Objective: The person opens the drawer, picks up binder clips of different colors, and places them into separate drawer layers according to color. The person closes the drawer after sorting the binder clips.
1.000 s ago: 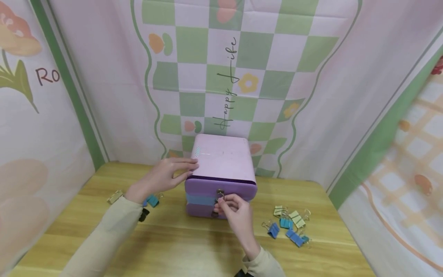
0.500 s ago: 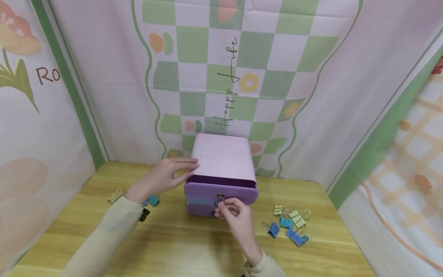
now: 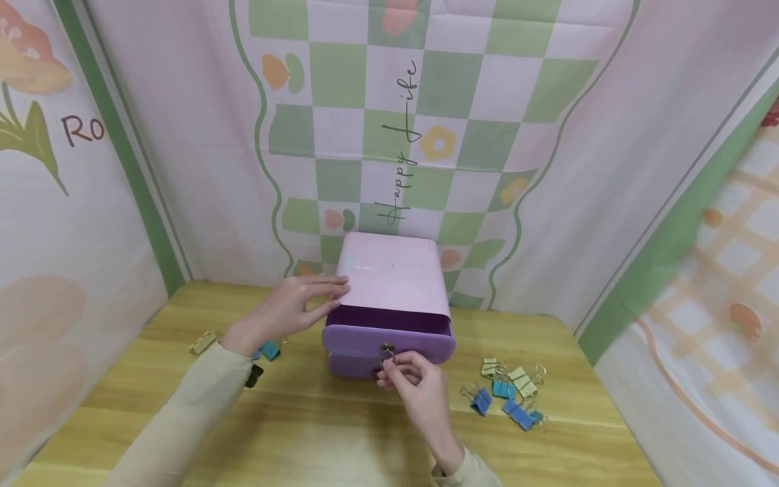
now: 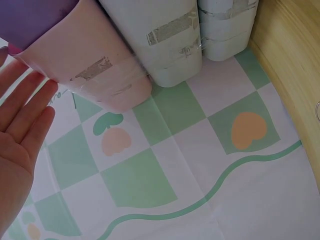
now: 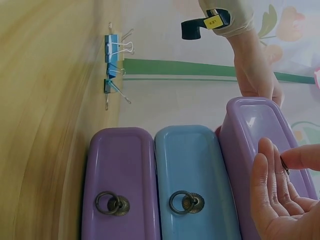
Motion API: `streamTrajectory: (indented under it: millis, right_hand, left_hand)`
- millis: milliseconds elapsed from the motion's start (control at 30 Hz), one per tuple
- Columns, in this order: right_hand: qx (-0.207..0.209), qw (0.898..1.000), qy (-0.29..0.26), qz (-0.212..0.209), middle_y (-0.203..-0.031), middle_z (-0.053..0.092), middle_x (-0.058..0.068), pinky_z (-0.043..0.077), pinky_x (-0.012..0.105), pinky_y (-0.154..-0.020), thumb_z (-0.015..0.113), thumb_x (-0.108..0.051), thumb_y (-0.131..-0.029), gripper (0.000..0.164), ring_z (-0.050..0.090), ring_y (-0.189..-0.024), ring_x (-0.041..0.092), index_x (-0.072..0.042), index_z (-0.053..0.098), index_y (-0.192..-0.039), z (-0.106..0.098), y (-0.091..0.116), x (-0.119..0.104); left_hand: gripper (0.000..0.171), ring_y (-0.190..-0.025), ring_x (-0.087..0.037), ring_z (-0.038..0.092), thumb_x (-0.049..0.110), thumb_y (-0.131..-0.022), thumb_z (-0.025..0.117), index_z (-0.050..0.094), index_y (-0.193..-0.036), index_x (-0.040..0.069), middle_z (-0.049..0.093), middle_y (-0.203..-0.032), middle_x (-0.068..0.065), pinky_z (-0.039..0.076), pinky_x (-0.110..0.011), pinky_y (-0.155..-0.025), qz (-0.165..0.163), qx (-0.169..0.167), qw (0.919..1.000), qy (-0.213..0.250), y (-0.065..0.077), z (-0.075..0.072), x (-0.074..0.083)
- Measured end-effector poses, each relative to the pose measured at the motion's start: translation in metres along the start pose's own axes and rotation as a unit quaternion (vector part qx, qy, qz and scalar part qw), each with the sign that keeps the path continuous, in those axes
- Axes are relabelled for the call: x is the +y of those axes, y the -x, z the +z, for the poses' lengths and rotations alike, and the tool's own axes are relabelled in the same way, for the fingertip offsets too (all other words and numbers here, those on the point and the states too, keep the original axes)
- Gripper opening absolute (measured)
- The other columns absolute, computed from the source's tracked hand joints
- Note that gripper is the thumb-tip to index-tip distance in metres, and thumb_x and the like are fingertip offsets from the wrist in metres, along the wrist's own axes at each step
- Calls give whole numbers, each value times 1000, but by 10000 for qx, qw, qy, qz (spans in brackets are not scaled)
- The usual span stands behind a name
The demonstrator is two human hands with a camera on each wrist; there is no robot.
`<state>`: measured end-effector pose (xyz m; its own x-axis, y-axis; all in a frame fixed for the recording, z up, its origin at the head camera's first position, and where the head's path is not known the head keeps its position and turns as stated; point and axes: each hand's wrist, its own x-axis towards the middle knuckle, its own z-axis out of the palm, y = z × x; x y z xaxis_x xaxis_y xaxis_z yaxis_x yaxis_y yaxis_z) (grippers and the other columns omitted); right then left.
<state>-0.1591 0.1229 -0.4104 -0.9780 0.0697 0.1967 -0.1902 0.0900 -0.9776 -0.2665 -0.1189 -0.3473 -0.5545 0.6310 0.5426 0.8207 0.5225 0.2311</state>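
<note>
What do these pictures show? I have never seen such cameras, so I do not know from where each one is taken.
There is no robot here: a person works with two bare hands. The wide picture comes from a camera on the head; the two smaller, tilted ones come from a camera on each wrist. The right hand pinches the metal ring pull of the top purple drawer, which stands partly open. The left hand rests against the left edge of the pink-topped cabinet. Yellow, blue and teal binder clips lie on both sides, on the wood-grain table.
</note>
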Motion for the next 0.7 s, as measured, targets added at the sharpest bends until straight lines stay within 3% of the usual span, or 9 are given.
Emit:
streamTrajectory:
  millis: [267, 700]
  right_hand:
    - [-51, 9999, -66, -66, -78, 70, 22, 60, 37, -66, 68, -3, -84, 14, 69, -62, 18, 8, 63, -90, -1, 3, -2]
    - [-130, 9998, -175, 29, -79, 69, 23, 60, 37, -66, 67, 0, -84, 14, 69, -62, 18, 10, 62, -90, -3, 11, -5]
  left_hand:
    - [30, -118, -21, 59, 27, -94, 60, 65, -120, 15, 60, -131, -3, 50, -37, -98, -2, 45, 10000, 62, -2, -1, 0]
    - [30, -119, -21, 58, 28, -94, 59, 65, -120, 15, 59, -132, -3, 49, -38, -100, 13, 12, 10000, 47, -1, -1, 0]
